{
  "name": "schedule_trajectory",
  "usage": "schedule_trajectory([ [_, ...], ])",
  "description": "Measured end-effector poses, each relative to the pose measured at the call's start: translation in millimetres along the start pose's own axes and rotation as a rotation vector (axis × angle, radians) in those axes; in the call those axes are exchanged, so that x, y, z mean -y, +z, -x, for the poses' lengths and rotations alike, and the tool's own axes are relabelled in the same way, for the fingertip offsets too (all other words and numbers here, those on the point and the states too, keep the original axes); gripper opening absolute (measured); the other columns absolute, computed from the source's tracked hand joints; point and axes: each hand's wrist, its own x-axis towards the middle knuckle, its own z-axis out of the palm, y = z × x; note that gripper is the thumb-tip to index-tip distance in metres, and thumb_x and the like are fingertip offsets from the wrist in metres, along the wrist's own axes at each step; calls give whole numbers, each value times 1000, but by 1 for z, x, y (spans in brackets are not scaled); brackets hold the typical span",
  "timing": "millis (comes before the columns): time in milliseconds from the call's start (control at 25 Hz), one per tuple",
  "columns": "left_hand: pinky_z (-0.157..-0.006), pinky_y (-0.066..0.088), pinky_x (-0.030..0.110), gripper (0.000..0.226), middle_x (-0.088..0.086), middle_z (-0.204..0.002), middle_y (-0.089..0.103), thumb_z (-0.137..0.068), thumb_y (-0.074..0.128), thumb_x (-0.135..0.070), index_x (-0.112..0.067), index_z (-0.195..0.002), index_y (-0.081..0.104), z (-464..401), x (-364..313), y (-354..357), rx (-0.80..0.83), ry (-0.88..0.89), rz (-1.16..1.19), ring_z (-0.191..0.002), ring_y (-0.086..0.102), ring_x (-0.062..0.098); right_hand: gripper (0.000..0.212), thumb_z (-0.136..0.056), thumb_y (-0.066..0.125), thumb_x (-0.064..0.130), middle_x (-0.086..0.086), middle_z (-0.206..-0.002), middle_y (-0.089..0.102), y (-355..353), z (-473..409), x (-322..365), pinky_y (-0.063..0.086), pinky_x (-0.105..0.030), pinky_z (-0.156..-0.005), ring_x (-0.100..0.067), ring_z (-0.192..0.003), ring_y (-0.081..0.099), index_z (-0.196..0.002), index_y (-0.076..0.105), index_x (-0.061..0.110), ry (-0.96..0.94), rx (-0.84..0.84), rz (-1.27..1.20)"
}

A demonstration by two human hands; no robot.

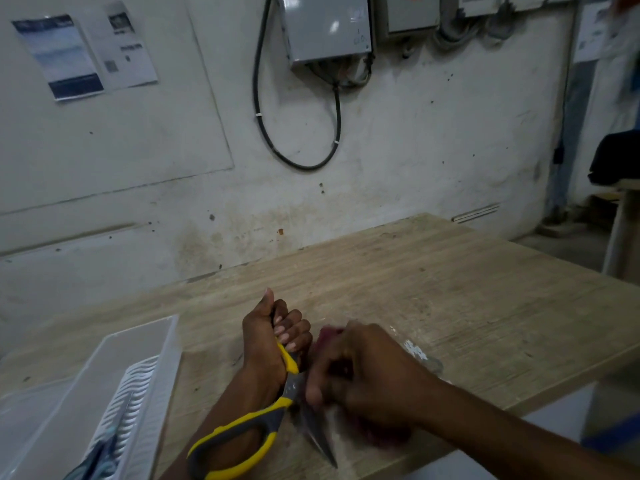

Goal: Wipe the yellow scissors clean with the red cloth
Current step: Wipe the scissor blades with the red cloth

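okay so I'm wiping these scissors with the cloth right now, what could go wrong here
1. The scissors are open, blade tip pointing back at you; the right hand rubbing the red cloth at the blades could slip onto an edge.
2. The left hand grips only one handle, so the other could swing shut.

Two hands, left (273,344) and right (367,372). One pair of yellow scissors (256,420), one red cloth (329,336), one white plastic tray (114,386) near left, one table (450,289), two papers (86,51) on the far wall.
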Motion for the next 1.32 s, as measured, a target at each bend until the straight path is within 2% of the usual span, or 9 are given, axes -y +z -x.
schedule_trajectory([
  [80, -34, 21, 13, 65, -2, -38, 25, -105, 37, -43, -14, -47, 36, -3, 1, 0, -25, 20, -44, -27, 26, 10, 11, -78, 80, 15, 10, -86, 80, 10, -11, -1, 50, -13, -75, 2, -80, 69, -82, 83, 25, -12, -172, -9],
  [200, -41, 13, 19, 60, -2, -38, 27, -98, 42, -44, -15, -45, 37, -2, -1, -2, -32, 48, -112, -27, 26, 9, 6, -75, 76, 20, 8, -86, 76, 46, -15, -2, 43, -13, -79, -3, -91, 60, -78, 80, 23, -69, -230, 107],
  [440, -33, 25, 13, 67, -2, -40, 26, -107, 34, -45, -14, -47, 37, -1, 1, -4, -30, 13, -39, -29, 26, 11, 13, -71, 76, 15, 9, -80, 77, 17, -3, -14, 55, -30, -73, -5, -81, 67, -76, 81, 26, -90, 6, 126],
  [600, -40, 13, 17, 64, -2, -40, 24, -105, 40, -44, -15, -48, 34, -2, 1, 1, -79, 35, -110, -28, 23, 10, 11, -73, 88, 19, 15, -82, 78, 20, -18, -10, 57, -24, -76, 1, -83, 71, -78, 82, 27, -35, -236, -45],
  [760, -35, 21, 12, 68, -1, -38, 26, -107, 35, -42, -14, -45, 36, -2, -2, -1, -62, 29, -90, -27, 25, 11, 13, -83, 67, 35, 11, -88, 69, 43, -13, -10, 56, -40, -72, -14, -96, 61, -89, 77, 30, -129, -171, 259],
  [880, -35, 24, 12, 67, -2, -40, 26, -107, 35, -43, -14, -46, 36, 0, -1, -5, -37, 4, -53, -29, 25, 11, 28, -73, 50, 39, 11, -87, 66, 24, 3, -13, 55, -39, -65, -14, -96, 59, -86, 74, 32, -147, 6, 317],
  [960, -36, 24, 12, 65, -3, -40, 25, -105, 38, -44, -15, -47, 36, 1, 1, -3, -23, -19, -29, -30, 25, 11, 26, -72, 54, 32, 13, -86, 71, 7, 6, -13, 55, -34, -69, -9, -93, 60, -85, 76, 32, -130, 56, 314],
  [1120, -38, 15, 14, 63, -2, -39, 24, -104, 41, -41, -14, -48, 34, 0, -2, 2, -69, 27, -82, -28, 24, 10, 13, -77, 78, 22, 20, -84, 70, 11, -17, -12, 53, -31, -75, -4, -87, 59, -85, 81, 32, -124, -221, 168],
  [1320, -34, 23, 12, 67, -2, -38, 26, -107, 35, -39, -14, -45, 36, 2, -2, -2, -65, 30, -90, -29, 24, 11, 15, -85, 68, 30, 13, -91, 69, 52, -5, -25, 54, -37, -71, -16, -93, 60, -96, 79, 34, -196, -176, 220],
])
